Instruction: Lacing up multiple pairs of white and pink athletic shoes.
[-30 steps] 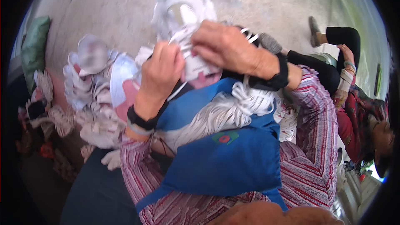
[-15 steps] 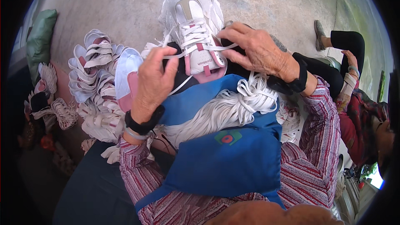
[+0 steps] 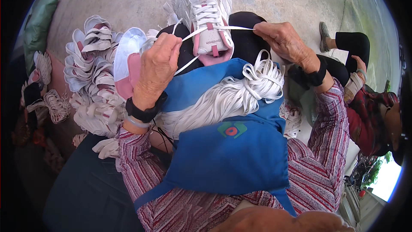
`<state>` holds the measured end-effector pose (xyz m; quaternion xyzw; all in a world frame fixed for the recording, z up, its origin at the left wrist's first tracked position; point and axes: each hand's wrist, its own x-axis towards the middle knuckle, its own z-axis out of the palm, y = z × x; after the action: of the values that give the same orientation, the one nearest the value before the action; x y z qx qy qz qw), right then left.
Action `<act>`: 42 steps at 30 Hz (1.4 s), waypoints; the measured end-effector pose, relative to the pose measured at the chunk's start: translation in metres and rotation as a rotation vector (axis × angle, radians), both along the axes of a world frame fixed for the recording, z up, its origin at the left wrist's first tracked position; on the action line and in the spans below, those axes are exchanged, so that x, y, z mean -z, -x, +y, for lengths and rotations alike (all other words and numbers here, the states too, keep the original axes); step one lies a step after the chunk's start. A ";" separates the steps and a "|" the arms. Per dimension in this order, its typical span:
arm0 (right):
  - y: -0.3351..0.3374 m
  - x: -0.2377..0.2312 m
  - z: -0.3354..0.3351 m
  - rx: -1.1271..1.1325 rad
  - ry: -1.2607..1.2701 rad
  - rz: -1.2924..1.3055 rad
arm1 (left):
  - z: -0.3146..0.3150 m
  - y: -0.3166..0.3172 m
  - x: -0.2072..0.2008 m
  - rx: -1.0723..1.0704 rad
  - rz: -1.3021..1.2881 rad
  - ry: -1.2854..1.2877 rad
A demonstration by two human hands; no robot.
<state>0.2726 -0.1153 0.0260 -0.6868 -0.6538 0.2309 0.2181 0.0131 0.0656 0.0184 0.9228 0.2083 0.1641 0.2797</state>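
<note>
Left of the left hand (image 3: 156, 71) lie stacked shoe uppers (image 3: 81, 60); that hand pinches one side of the white lace (image 3: 235, 28). Between the hands sits the white-and-pink sneaker (image 3: 214, 42), a lace bundle (image 3: 227, 96) nearer the body. The right hand (image 3: 285, 43) pinches the lace's other side, drawn straight. I'd pull evenly both ways, keeping the lace flat and the tongue centred.

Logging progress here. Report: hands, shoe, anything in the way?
Left hand and right hand pinching lace, drawn out sideways. Shoe heel toward apron. Nothing seen in the way; lace bundle on apron.
</note>
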 end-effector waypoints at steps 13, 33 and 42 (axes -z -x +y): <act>0.023 -0.004 0.029 0.083 -0.306 -0.137 | 0.016 0.032 -0.015 -0.283 -0.121 0.071; 0.028 -0.004 0.043 -0.362 -0.429 -0.606 | -0.010 -0.014 0.018 -0.024 -0.109 -0.131; 0.021 0.002 0.019 -0.151 -0.274 -0.563 | 0.007 -0.012 -0.006 -0.059 -0.087 -0.055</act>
<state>0.2512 -0.0959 0.0236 -0.6375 -0.7626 -0.0428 0.1012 0.0247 0.0728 0.0245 0.9155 0.2184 0.2179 0.2581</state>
